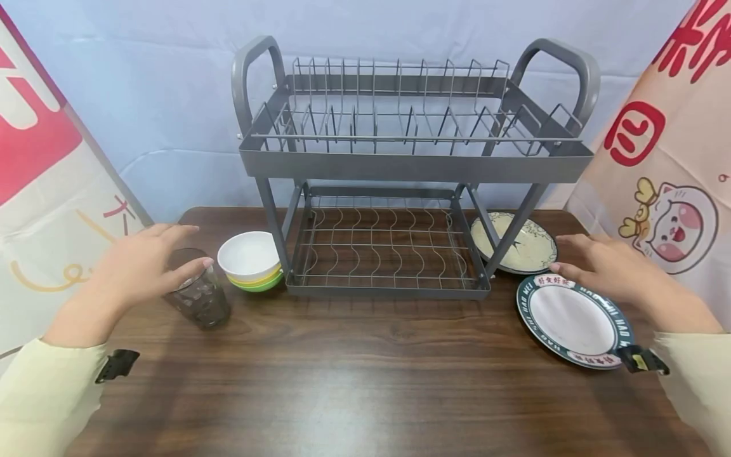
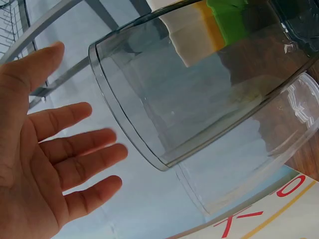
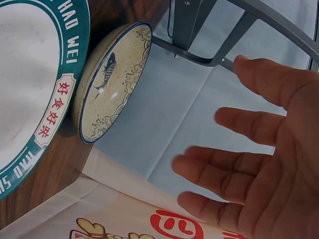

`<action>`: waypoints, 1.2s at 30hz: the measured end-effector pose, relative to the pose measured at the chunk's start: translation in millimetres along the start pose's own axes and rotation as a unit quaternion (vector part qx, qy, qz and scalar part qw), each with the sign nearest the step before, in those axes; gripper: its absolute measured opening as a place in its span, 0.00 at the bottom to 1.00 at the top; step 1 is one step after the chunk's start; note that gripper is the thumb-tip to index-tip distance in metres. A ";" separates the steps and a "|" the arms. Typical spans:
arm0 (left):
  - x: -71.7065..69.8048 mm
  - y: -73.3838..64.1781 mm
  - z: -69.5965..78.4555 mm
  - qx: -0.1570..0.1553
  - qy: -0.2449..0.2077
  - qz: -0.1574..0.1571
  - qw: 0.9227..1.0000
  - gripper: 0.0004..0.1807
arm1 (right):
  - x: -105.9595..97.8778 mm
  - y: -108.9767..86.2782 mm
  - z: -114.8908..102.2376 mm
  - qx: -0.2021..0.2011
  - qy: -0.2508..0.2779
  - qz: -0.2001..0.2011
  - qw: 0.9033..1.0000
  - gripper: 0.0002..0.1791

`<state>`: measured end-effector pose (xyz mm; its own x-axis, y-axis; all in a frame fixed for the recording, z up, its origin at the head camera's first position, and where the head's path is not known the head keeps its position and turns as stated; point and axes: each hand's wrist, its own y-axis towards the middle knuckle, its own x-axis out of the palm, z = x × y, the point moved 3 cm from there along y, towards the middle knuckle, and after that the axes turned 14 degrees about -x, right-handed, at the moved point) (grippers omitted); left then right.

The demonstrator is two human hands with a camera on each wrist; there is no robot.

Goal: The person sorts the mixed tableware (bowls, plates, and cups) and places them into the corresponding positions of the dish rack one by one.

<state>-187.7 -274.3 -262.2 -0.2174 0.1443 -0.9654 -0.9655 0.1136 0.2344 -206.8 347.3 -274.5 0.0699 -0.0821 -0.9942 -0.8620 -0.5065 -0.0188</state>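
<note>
On the left of the head view, my left hand hovers over a grey see-through drinking glass, fingers spread and holding nothing. In the left wrist view the fingers stand apart from that glass's rim, and a clear glass is beside it. A stack of bowls, white on top with yellow and green below, sits right of the glass. Over on the right, my right hand is held with spread fingers above a white plate with a green lettered rim. Behind that plate lies a cream dish with a blue fish pattern.
A grey two-tier dish rack stands at the middle back of the brown wooden table. Its right leg overlaps the cream dish in the head view. Pale blue cloth hangs behind, and printed sheets stand at both sides.
</note>
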 end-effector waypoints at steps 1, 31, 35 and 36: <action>-0.3 -0.4 -0.4 -0.001 0.000 0.001 1.000 0.33 | 0.7 -0.1 -0.1 -0.004 -0.002 0.002 1.000 0.35; 4.4 -3.6 -2.8 -0.003 -0.002 -0.004 1.000 0.29 | 14.6 15.2 -9.5 -0.052 0.006 0.032 0.998 0.29; 4.9 -6.2 -4.0 -0.005 0.000 -0.002 1.000 0.29 | 18.8 17.5 -13.2 -0.058 0.022 0.042 0.997 0.29; 5.1 -6.8 -4.4 -0.007 0.000 -0.005 1.000 0.29 | 19.1 17.8 -14.1 -0.057 0.025 0.046 0.997 0.29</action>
<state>-182.9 -278.7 -269.2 -0.2081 0.1438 -0.9675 -0.9693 0.1019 0.2237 -213.7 324.7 -292.4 0.0212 -0.1740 -0.9845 -0.8031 -0.5895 0.0869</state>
